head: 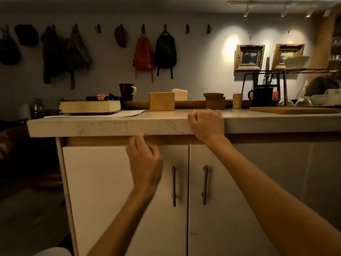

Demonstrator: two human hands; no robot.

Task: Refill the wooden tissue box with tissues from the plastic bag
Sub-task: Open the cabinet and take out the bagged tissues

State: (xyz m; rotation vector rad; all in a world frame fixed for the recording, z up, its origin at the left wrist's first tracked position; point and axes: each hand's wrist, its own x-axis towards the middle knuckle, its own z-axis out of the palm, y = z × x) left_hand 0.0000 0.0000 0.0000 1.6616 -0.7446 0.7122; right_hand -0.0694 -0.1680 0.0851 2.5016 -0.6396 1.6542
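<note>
The wooden tissue box [161, 101] stands on the pale stone counter [103, 126], just left of and behind my right hand. My right hand [206, 124] is curled over the counter's front edge and grips it. My left hand [144, 159] hangs lower, in front of the top of the left cabinet door [96, 191], with its fingers loosely bent and nothing in them. No plastic bag is in view. A paler box-shaped thing [180, 94] sits behind the wooden box; I cannot tell what it is.
Two white cabinet doors with bar handles [173, 185] sit under the counter. On the counter are a thick book [90, 106], a dark mug [127, 92], wooden bowls [215, 100], a small wooden cup [237, 100], a black jug [262, 97] and a cutting board [293, 109]. Backpacks [144, 54] hang on the wall.
</note>
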